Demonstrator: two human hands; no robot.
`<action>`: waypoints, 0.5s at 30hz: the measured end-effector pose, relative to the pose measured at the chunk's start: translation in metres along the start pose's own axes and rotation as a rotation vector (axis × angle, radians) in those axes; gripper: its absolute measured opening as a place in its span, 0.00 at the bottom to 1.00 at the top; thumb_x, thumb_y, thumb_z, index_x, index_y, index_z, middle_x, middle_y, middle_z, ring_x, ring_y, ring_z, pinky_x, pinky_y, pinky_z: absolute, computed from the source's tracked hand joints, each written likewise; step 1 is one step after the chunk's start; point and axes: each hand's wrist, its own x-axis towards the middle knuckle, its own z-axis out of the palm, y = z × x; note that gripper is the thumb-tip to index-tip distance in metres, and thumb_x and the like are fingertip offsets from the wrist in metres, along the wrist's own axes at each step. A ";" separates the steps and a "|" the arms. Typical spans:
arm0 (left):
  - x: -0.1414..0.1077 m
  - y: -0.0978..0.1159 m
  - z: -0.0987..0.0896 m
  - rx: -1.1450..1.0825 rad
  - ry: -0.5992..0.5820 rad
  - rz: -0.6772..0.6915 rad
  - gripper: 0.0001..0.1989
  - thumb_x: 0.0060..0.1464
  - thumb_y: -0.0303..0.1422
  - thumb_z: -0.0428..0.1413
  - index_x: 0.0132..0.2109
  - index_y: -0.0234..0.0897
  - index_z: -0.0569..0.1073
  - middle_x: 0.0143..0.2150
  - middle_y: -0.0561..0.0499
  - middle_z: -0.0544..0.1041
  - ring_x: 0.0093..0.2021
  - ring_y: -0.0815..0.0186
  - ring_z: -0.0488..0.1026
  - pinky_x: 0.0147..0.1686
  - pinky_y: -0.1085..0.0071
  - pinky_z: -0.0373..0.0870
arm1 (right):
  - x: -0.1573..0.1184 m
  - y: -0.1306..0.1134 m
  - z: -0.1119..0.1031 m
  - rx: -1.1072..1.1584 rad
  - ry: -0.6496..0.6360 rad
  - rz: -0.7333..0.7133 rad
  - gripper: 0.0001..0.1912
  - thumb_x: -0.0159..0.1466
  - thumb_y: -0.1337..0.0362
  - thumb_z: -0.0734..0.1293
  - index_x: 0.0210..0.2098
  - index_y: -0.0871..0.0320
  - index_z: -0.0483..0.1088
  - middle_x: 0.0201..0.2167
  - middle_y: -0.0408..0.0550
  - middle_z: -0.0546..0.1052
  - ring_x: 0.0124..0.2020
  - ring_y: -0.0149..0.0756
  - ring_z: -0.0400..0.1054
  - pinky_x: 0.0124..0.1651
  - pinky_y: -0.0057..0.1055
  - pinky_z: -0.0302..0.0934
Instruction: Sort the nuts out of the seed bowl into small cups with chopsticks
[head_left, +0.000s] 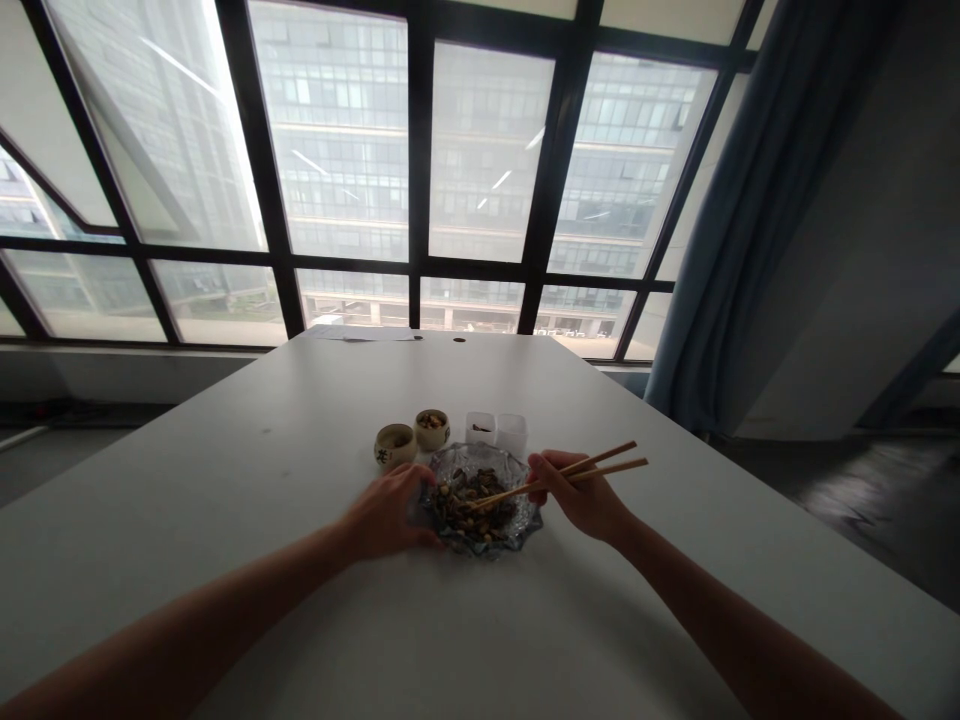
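Note:
A clear glass bowl point(529, 525) with a scalloped rim stands on the table, holding a heap of small brown and tan pieces point(465, 505) that look like seeds or nuts. Around its left side, my left hand point(390, 510) grips the bowl with thumb and fingers curved along the rim. My right hand point(577, 495) is closed on a pair of wooden chopsticks point(604, 463), whose tips reach down into the heap. Just behind the bowl are two small cream cups point(395, 447) and two small white square containers point(512, 432). One cup holds nut-like pieces; one container holds a few dark bits.
The long white table point(285, 455) stretches away to a wall of dark-framed windows point(491, 150). White papers point(364, 333) lie at its far end. A blue curtain point(720, 270) hangs beyond the table's right edge.

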 end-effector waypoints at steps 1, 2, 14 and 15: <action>0.000 0.000 0.000 0.001 -0.002 0.000 0.37 0.33 0.51 0.72 0.49 0.40 0.72 0.52 0.43 0.78 0.53 0.46 0.75 0.54 0.56 0.72 | 0.000 0.000 0.000 0.000 -0.007 -0.002 0.32 0.63 0.35 0.63 0.23 0.59 0.72 0.18 0.48 0.74 0.20 0.34 0.70 0.25 0.30 0.64; 0.000 0.000 0.000 0.003 -0.005 -0.002 0.37 0.34 0.51 0.72 0.50 0.40 0.72 0.52 0.43 0.78 0.53 0.46 0.75 0.54 0.56 0.72 | -0.001 -0.001 0.000 0.001 -0.015 -0.003 0.32 0.63 0.35 0.63 0.23 0.59 0.72 0.17 0.48 0.74 0.20 0.34 0.69 0.25 0.30 0.64; 0.000 -0.004 0.001 -0.005 -0.011 0.007 0.37 0.35 0.51 0.71 0.50 0.40 0.71 0.53 0.42 0.77 0.54 0.46 0.74 0.54 0.55 0.71 | 0.011 0.019 0.001 0.284 0.259 0.040 0.31 0.57 0.35 0.69 0.21 0.58 0.73 0.14 0.47 0.74 0.16 0.34 0.67 0.21 0.31 0.64; 0.000 -0.004 0.001 -0.006 -0.011 0.008 0.37 0.35 0.51 0.71 0.50 0.40 0.71 0.53 0.42 0.77 0.55 0.46 0.74 0.54 0.55 0.71 | 0.014 0.024 0.000 0.349 0.301 0.078 0.30 0.56 0.35 0.70 0.21 0.58 0.72 0.13 0.47 0.74 0.15 0.34 0.67 0.20 0.31 0.63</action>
